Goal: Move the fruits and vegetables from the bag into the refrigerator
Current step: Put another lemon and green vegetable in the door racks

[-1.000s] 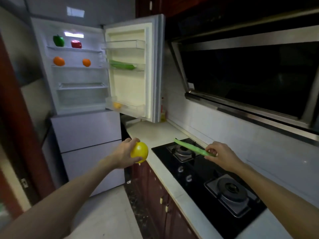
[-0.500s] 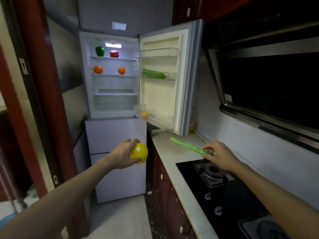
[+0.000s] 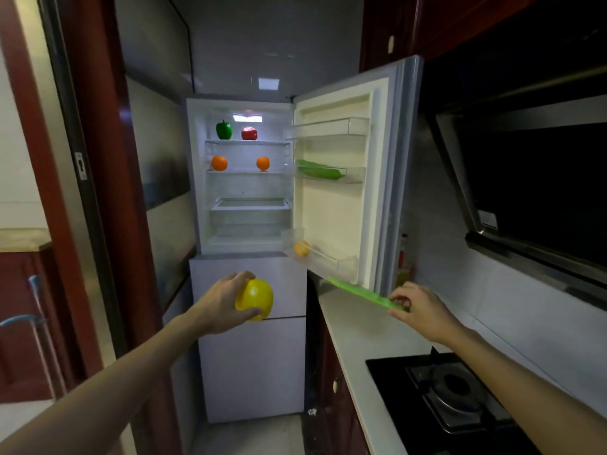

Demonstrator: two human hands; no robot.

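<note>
My left hand (image 3: 222, 305) grips a round yellow fruit (image 3: 257, 299) in front of the refrigerator's lower drawers. My right hand (image 3: 418, 308) pinches one end of a long flat green pod (image 3: 360, 292) above the counter, just under the open door. The refrigerator (image 3: 244, 192) stands open ahead. A green pepper (image 3: 223, 130) and a red pepper (image 3: 249, 133) sit on its top shelf, two oranges (image 3: 219, 162) on the shelf below. A green pod (image 3: 318, 169) lies in the middle door bin, a yellow fruit (image 3: 301, 248) in the bottom one. No bag is in view.
The open fridge door (image 3: 377, 165) hangs over the white counter (image 3: 361, 336) on the right. A black gas hob (image 3: 450, 392) sits near me, a range hood (image 3: 525, 178) above it. A dark red door frame (image 3: 95, 159) borders the narrow aisle on the left.
I have moved toward the refrigerator, which now looks larger and more central. Both hands carried their items forward; the green pod now reaches the bottom edge of the open door.
</note>
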